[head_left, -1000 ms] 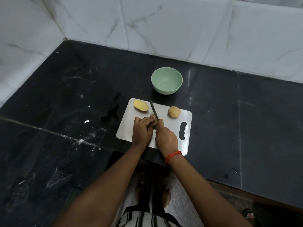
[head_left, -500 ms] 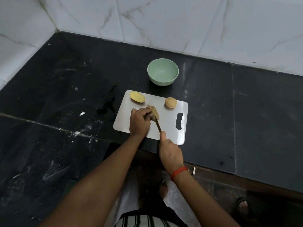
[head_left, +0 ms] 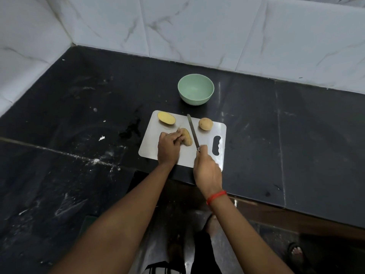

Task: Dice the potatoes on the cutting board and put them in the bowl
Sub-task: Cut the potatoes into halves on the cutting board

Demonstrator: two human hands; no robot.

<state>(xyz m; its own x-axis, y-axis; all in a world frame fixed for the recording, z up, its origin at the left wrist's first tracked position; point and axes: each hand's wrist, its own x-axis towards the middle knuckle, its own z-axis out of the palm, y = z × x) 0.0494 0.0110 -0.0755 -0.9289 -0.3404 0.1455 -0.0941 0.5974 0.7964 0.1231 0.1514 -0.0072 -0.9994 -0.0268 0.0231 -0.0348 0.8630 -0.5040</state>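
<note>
A white cutting board [head_left: 219, 133] lies on the black counter near its front edge. My left hand [head_left: 167, 146] holds a potato piece [head_left: 187, 137] skin-side up in the board's middle. My right hand [head_left: 206, 168] grips the handle of a knife [head_left: 193, 131], whose blade points away from me just right of that piece. A potato half [head_left: 166, 118] lies cut face up at the board's far left corner. A small whole potato [head_left: 205, 124] sits at the far right. The light green bowl [head_left: 196, 89] stands empty behind the board.
The black stone counter [head_left: 79, 115] runs left into a corner of white marble wall tiles [head_left: 197, 32]. A wet smear [head_left: 130, 129] and white specks lie left of the board. The counter's front edge is under my wrists; bare feet show on the floor below.
My right hand has pushed the knife forward again, after drawing it back half a second ago. The blade now lies just right of the held piece. My left hand stays on the potato.
</note>
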